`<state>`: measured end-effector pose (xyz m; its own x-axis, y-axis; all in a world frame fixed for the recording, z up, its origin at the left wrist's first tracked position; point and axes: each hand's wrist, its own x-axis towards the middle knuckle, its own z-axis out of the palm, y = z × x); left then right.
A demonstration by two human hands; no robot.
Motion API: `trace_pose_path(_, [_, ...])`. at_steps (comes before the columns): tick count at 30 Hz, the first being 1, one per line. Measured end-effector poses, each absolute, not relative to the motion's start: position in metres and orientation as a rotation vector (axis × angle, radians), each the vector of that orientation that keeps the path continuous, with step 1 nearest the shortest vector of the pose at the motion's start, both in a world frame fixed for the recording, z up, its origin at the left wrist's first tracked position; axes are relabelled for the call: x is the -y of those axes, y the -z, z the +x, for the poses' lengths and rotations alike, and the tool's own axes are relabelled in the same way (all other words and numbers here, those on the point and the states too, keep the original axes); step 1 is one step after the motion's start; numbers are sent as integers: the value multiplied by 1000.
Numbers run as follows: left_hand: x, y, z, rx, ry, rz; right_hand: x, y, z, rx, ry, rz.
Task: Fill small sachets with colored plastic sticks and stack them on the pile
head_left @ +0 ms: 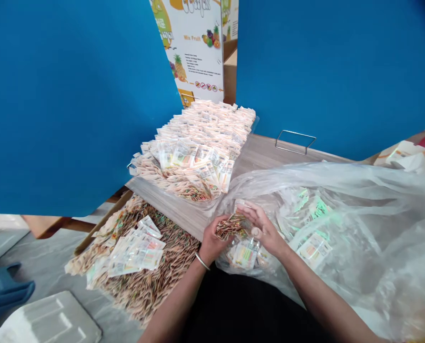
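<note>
My left hand (pixel 212 240), with a bangle at the wrist, is closed around a bundle of small printed sachets (pixel 230 227) stacked on edge. My right hand (pixel 264 228) is at the bundle's right side, fingers stretched toward its far edge and thumb held apart. Its fingertips are close to a pale sachet end there; whether they touch it is hard to tell. Below both hands, loose sachets (pixel 246 253) lie in a large clear plastic bag (pixel 355 224). More sachets (pixel 314 250) show through the film on the right.
Ahead, a clear-lined tray of tightly packed sachets (pixel 212 128) stands on a grey wood-look table (pixel 269 155). Lower left, a carton holds packed sachets (pixel 173 267). Blue panels (pixel 334 71), a printed fruit carton (pixel 198 57), a wire handle (pixel 295 142) and a white container (pixel 48 321) surround the area.
</note>
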<state>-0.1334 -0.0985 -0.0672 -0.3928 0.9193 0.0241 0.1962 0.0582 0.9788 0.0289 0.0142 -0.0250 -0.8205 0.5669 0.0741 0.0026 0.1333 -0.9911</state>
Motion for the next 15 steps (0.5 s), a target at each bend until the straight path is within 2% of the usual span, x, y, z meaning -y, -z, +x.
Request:
trace_pose_path(2, [99,66,-135,-1618,-1401,1087,-16,31,33,2117,-1688,-568])
trace_pose_path(5, [101,53,-136,-1589,-1422,1043,-11,26,34,2408,-1398,-670])
trace_pose_path(8, [103,37,-130,-1572,-1514,1025,0,19,29,2400,-1198,-660])
trace_pose_path(11, [101,35,-120,-1629,-1619,983,11,27,21,2269,-1226,-709])
trace_pose_path(15, [99,30,-114,-1693,-1565,991,16,32,23,2250,-1295,-874])
